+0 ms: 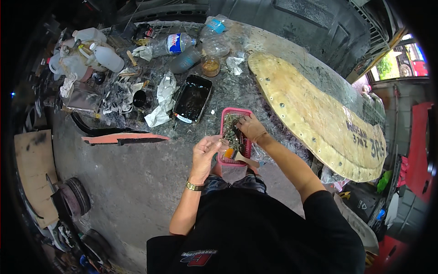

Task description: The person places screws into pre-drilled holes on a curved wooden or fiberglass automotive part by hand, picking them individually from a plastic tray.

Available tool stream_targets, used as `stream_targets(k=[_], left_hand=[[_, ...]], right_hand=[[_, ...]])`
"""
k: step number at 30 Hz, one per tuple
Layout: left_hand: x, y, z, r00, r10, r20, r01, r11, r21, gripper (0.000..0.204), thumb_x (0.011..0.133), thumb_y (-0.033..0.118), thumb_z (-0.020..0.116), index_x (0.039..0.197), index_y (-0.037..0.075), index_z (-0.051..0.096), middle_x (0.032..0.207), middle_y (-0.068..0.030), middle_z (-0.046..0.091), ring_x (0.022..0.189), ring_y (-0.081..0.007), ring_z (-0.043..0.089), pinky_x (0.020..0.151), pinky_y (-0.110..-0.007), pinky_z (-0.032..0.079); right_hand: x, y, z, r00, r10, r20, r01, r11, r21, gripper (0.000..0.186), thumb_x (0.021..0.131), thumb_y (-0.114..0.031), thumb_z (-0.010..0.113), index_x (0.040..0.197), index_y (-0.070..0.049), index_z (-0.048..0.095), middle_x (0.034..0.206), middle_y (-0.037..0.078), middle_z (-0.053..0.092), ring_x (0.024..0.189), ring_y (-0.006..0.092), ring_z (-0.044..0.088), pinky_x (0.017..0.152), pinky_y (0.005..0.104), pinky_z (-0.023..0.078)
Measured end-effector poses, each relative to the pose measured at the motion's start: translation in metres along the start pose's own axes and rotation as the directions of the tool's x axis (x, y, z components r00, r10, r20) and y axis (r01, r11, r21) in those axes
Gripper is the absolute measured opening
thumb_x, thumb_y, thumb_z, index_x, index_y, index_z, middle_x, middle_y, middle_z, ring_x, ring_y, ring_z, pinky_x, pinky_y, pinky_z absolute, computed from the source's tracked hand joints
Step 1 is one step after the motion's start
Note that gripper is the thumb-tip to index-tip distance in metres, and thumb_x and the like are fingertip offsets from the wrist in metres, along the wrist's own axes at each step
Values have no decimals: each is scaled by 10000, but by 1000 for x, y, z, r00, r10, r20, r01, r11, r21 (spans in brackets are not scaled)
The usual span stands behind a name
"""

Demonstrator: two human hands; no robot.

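Note:
A pink plastic basket (pixel 248 113) stands at the table's near edge, holding many small metal fasteners (pixel 230 125), an orange item (pixel 229 153) and a pale flat scraper (pixel 245 159). My left hand (pixel 205 155) is at the basket's left side, fingers closed on what looks like a small clear plastic piece (pixel 221 143). My right hand (pixel 251 129) reaches over the basket's right side, fingertips curled down among the fasteners; what they grip, if anything, is hidden. A black tray (pixel 192 98) of dark glossy material lies just beyond, to the left.
A large curved pale board (pixel 315 114) with bolt holes covers the table's (pixel 260 34) right part. Bottles (pixel 169 44), jugs (pixel 104 55), a jar (pixel 210 65) and crumpled white paper (pixel 159 102) crowd the left and back. Tires (pixel 77 194) and panels (pixel 34 173) lie at the lower left.

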State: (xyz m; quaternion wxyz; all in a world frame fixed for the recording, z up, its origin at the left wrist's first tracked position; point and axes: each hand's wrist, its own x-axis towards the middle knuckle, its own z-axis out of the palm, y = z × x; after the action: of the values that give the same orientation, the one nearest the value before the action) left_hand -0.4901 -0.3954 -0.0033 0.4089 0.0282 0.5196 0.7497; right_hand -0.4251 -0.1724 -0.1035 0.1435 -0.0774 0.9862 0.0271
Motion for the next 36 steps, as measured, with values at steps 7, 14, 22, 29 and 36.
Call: stream_targets(k=[7, 14, 22, 29, 36], left_hand=[[-7, 6, -15, 998, -20, -58, 21, 1000, 16, 117, 901, 82, 593, 991, 12, 567, 969, -122, 654, 834, -164, 635, 768, -288, 502], [-24, 3, -43, 983, 2, -185, -4, 1000, -13, 122, 880, 68, 616, 980, 12, 573, 943, -115, 656, 813, -160, 636, 730, -275, 506], [-22, 5, -51, 966, -7, -260, -1, 1000, -28, 130, 890, 67, 604, 1002, 15, 564, 909, -88, 648, 766, -143, 623, 696, -260, 499], [-19, 7, -51, 949, 8, -314, -18, 999, -27, 118, 895, 78, 604, 993, 20, 572, 891, -69, 646, 759, -131, 622, 692, -253, 498], [-13, -3, -46, 963, -43, -265, 35, 999, -35, 135, 888, 91, 617, 998, 25, 576, 863, -58, 653, 731, -128, 626, 686, -248, 497]], right_hand=[[4, 7, 10, 997, -50, -53, 54, 994, 91, 200, 844, -184, 509, 1000, -119, 615, 999, 65, 597, 1000, 241, 582, 933, 408, 386], [0, 12, -16, 937, 335, 100, -182, 224, 957, 139, 817, -28, 570, 952, -59, 558, 841, 45, 599, 769, 185, 592, 692, 315, 471], [40, -23, 0, 924, 335, 185, -351, 554, 755, 223, 817, -217, 663, 895, -23, 586, 825, 147, 640, 829, 295, 629, 736, 378, 490], [42, -29, 14, 900, 426, 96, -366, 617, 696, 220, 800, -202, 636, 896, -19, 560, 848, 215, 626, 864, 395, 609, 744, 470, 487], [31, -30, 14, 914, 406, -19, -267, 636, 724, 150, 826, -160, 596, 883, -28, 553, 887, 192, 629, 871, 388, 607, 739, 471, 483]])
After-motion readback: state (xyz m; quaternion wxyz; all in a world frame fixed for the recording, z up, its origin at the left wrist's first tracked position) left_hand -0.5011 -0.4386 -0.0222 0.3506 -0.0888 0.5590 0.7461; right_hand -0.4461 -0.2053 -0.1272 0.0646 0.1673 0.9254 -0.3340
